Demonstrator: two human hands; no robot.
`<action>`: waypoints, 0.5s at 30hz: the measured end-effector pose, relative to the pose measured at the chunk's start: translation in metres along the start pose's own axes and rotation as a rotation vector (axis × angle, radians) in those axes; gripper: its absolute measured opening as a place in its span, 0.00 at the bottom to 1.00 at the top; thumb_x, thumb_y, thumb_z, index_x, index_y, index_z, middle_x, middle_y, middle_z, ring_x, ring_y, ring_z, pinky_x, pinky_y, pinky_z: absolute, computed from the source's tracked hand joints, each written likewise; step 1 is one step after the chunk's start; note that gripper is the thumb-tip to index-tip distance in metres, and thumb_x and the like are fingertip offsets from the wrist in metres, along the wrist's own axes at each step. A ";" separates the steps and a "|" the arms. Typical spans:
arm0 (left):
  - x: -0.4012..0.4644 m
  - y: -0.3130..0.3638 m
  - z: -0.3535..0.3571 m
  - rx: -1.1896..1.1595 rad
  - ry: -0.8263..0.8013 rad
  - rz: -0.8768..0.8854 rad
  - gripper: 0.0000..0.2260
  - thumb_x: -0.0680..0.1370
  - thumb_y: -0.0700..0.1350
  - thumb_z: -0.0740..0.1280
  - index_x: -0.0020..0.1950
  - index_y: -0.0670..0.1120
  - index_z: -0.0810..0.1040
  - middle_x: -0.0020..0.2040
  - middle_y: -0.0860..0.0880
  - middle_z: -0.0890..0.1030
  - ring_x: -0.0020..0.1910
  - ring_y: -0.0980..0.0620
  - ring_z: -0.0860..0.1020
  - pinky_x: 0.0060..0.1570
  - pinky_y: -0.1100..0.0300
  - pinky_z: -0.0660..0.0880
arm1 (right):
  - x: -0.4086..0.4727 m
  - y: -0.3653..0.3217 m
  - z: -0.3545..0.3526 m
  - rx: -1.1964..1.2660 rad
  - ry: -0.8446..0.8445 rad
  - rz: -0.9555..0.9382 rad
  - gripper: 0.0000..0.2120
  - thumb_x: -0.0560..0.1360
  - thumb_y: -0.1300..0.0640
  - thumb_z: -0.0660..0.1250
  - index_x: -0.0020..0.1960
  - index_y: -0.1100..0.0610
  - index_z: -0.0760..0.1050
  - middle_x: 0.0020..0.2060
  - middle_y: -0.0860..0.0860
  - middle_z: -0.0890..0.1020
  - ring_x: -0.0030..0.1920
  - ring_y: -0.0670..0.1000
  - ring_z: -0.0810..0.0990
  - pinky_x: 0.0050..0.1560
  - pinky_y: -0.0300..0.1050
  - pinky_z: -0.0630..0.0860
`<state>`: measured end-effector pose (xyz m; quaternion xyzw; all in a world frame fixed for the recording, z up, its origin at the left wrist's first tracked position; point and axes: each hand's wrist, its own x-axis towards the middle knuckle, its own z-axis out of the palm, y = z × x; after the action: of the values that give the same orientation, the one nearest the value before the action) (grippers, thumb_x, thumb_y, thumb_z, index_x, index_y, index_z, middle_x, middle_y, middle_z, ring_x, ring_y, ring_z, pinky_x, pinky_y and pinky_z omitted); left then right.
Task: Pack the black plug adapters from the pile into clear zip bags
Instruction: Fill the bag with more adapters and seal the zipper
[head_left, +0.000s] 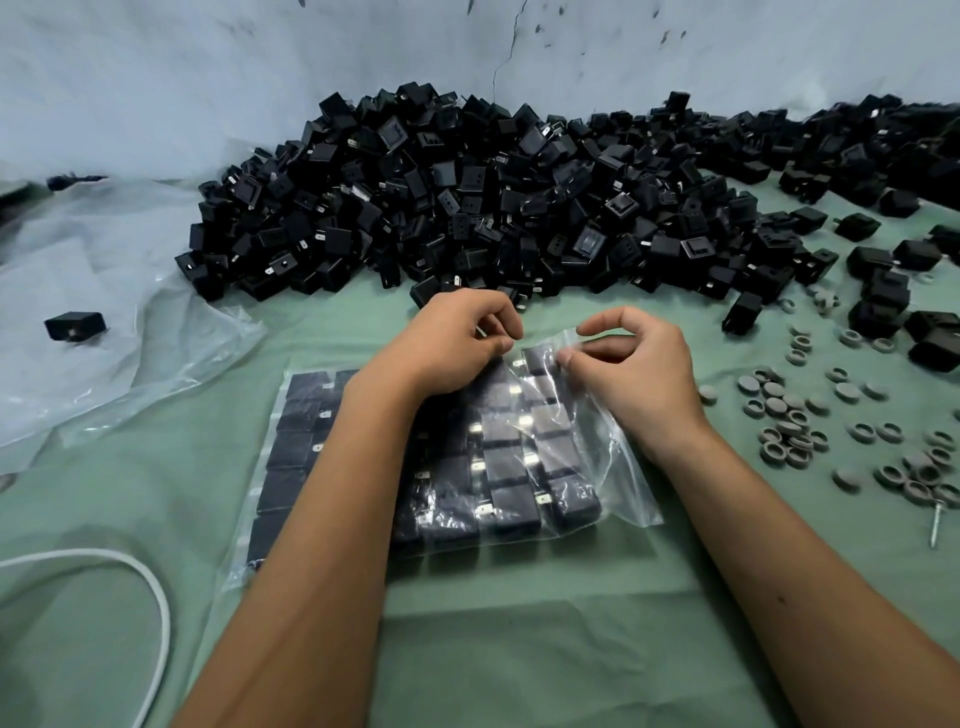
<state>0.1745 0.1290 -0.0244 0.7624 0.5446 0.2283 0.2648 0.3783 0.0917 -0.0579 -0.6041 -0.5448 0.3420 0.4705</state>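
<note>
One zip bag (613, 467), one white cable (156, 587), one screw (937, 525), two hands, adapters and rings beyond counting.

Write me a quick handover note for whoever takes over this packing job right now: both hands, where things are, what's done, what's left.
Left hand: pinching the far edge of the clear zip bag.
Right hand: pinching the same edge, just to the right.
The bag lies flat on the green cloth, filled with rows of black adapters.
Done: this bag is loaded.
Left: seal it; I cannot tell how far the zip is closed. The big pile beyond the hands still needs bagging.
</note>
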 end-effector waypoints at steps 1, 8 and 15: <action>0.000 0.000 0.000 0.000 0.000 0.001 0.05 0.81 0.42 0.71 0.51 0.53 0.83 0.47 0.55 0.81 0.43 0.58 0.78 0.42 0.66 0.71 | 0.000 0.000 0.000 0.000 -0.005 -0.007 0.12 0.69 0.56 0.81 0.49 0.49 0.81 0.38 0.45 0.88 0.41 0.45 0.87 0.53 0.55 0.84; 0.001 0.000 0.002 0.007 0.001 0.014 0.03 0.80 0.43 0.72 0.51 0.51 0.83 0.45 0.56 0.81 0.42 0.58 0.79 0.39 0.71 0.70 | -0.002 -0.003 0.000 -0.083 0.013 0.007 0.15 0.68 0.46 0.82 0.50 0.47 0.81 0.37 0.43 0.87 0.40 0.41 0.86 0.50 0.48 0.83; 0.001 -0.001 0.004 -0.008 0.009 0.016 0.03 0.79 0.44 0.73 0.51 0.51 0.83 0.45 0.56 0.82 0.43 0.58 0.80 0.40 0.69 0.72 | -0.004 -0.002 0.001 -0.018 -0.061 -0.074 0.13 0.72 0.56 0.80 0.54 0.47 0.82 0.38 0.43 0.88 0.44 0.41 0.87 0.57 0.51 0.83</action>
<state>0.1769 0.1297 -0.0277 0.7647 0.5384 0.2360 0.2638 0.3757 0.0878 -0.0567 -0.5770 -0.5839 0.3378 0.4604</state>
